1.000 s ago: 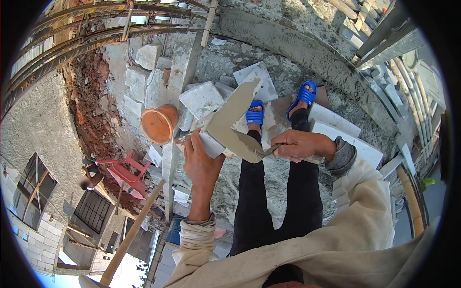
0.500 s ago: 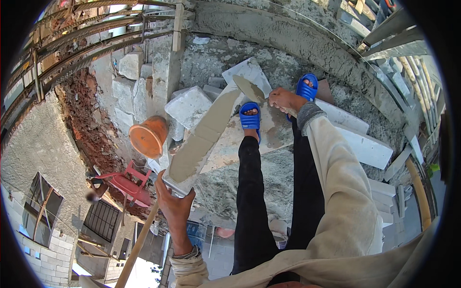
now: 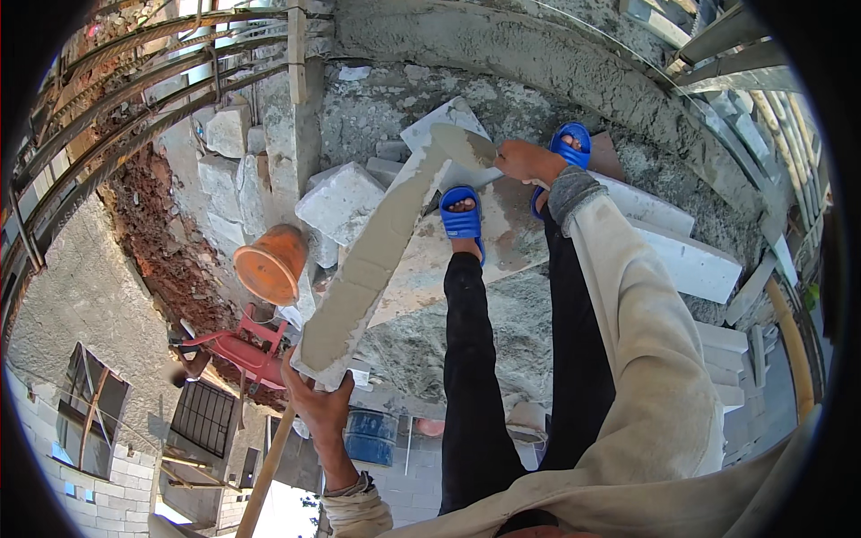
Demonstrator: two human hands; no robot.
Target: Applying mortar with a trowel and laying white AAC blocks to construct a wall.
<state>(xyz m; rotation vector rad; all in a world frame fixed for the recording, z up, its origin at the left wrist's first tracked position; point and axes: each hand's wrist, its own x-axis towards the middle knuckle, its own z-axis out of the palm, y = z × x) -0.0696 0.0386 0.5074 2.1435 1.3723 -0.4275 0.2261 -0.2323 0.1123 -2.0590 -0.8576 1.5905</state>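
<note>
A long light-coloured block [image 3: 368, 255] slants across the middle, its upper face coated with wet grey mortar. My left hand [image 3: 320, 399] grips its near end, thumb on one side and fingers on the other. Closed around the handle of a trowel [image 3: 462, 146], my right hand [image 3: 527, 164] is at the block's far end. The trowel's blade is covered in mortar and lies over the mortar there; its handle is mostly hidden in my fist. Beside the block, to the right, is my left foot in a blue sandal [image 3: 461, 215].
An orange bucket [image 3: 271, 264] stands left of the block, near broken white blocks [image 3: 341, 204]. A red wheelbarrow [image 3: 251, 345] is further left. More white blocks [image 3: 686, 260] lie right of my feet. Rusty rebar [image 3: 179, 58] curves across the upper left.
The trowel blade has shifted left onto the block's far end and turned flatter. My left hand and the block's near end have moved slightly left and down.
</note>
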